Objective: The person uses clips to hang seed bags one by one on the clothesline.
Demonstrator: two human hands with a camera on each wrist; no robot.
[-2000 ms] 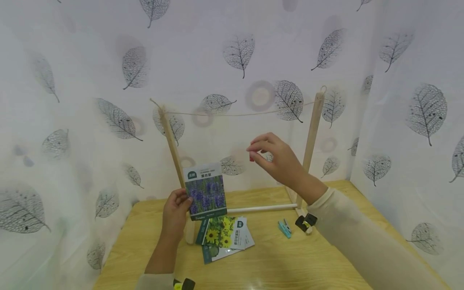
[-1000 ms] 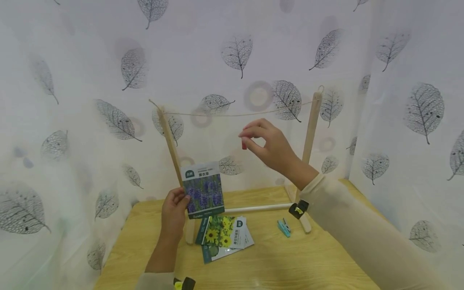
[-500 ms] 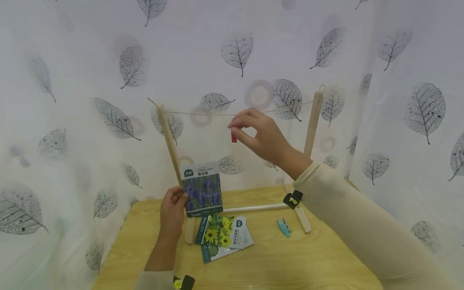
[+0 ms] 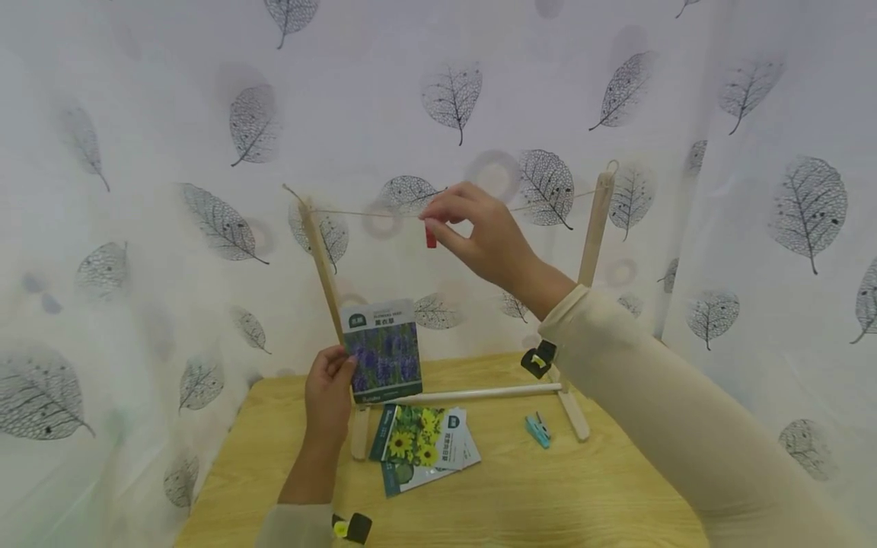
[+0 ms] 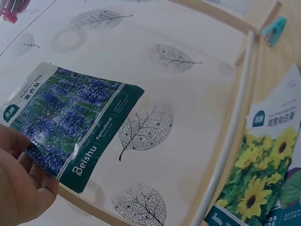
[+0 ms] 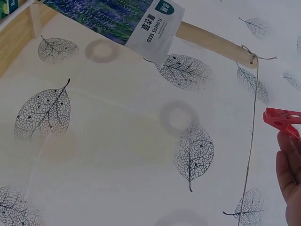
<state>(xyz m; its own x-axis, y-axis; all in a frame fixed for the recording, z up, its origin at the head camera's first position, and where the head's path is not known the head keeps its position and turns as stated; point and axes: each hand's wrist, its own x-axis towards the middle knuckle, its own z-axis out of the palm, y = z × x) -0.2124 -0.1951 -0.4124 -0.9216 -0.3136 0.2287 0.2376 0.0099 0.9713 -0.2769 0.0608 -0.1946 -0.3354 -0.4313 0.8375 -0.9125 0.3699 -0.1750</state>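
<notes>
Left wrist shows packet (image 5: 66, 108) lettered "Beishu" (head: blurred).

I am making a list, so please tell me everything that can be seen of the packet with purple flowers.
The packet is flat, rectangular and glossy, perhaps plastic-coated. Its front shows a white top band with a green logo and dark lettering, purple flowers below, and a dark green bottom strip reading "Beishu". The left hand grips its lower left edge, holding it raised and nearly upright, apart from the other packets.
</notes>
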